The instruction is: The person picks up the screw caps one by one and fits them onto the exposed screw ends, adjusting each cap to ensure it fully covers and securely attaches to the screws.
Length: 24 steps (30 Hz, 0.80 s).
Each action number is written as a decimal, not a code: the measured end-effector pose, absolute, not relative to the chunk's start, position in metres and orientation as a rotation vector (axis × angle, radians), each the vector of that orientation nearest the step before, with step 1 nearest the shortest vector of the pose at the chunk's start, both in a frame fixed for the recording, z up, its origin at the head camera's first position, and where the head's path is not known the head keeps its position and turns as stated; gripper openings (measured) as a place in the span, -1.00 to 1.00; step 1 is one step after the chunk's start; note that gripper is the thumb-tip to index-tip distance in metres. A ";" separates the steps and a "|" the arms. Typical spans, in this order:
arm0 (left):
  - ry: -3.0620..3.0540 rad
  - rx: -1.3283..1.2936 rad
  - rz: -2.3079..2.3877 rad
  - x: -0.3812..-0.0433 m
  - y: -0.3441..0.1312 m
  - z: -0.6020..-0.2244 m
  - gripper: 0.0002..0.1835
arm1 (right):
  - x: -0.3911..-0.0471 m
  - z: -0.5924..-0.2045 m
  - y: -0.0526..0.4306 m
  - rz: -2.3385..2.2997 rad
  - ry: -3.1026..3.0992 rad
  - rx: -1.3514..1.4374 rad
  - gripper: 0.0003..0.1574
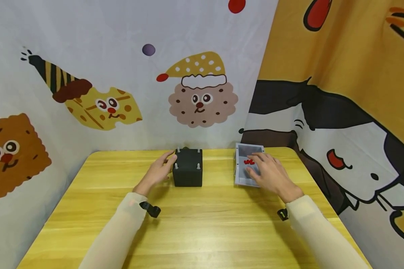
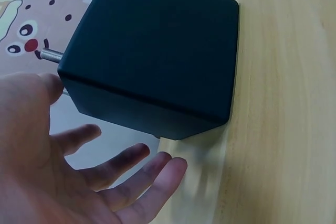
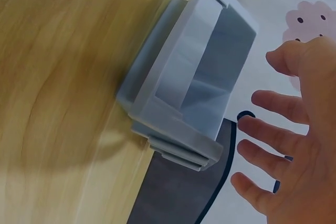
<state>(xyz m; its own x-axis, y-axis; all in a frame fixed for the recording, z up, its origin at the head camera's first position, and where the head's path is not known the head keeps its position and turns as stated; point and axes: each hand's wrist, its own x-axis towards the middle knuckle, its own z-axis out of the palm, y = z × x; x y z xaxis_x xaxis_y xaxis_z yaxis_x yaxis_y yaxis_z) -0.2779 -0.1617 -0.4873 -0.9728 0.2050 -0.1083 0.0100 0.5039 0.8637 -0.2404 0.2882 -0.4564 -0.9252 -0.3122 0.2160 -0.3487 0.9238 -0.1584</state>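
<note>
A black box [image 1: 187, 170] stands on the table, with several metal bolts [image 2: 51, 55] sticking up from its top. My left hand [image 1: 157, 170] is at the box's left side, fingers spread and slightly bent. In the left wrist view its thumb lies by the box's top edge; whether it touches, I cannot tell. To the right stands a grey plastic bin [image 3: 157, 85], open at the top. Small red pieces [image 1: 249, 161] show inside it in the head view. Over the bin's right side hovers my right hand [image 1: 271, 172], fingers apart and holding nothing; the right wrist view shows a gap between them.
Both things stand near the back edge of the yellow wooden table [image 1: 195, 231]. Behind it hangs a white cloth [image 1: 121, 22] printed with cartoon faces, and a cow-patterned cloth [image 1: 357, 149] is at the right. A strap with a black mount sits on each wrist.
</note>
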 end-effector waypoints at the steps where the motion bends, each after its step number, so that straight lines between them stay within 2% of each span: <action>1: 2.538 0.178 1.466 -0.278 -0.162 -0.488 -0.20 | -0.241 -0.456 0.288 0.288 -2.906 0.500 -0.31; 24: 2.380 0.123 1.630 -0.283 -0.155 -0.493 -0.24 | -0.255 -0.448 0.294 0.185 -2.966 0.492 -0.38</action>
<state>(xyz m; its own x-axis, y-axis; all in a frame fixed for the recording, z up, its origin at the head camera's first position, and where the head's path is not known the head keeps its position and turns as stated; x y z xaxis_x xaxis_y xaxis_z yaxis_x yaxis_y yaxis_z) -0.2830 -0.1548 -0.4931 -0.9643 0.2110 -0.1602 -0.0731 0.3695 0.9264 -0.2549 0.2936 -0.4476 -0.9384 -0.3125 0.1474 -0.3283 0.9393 -0.0991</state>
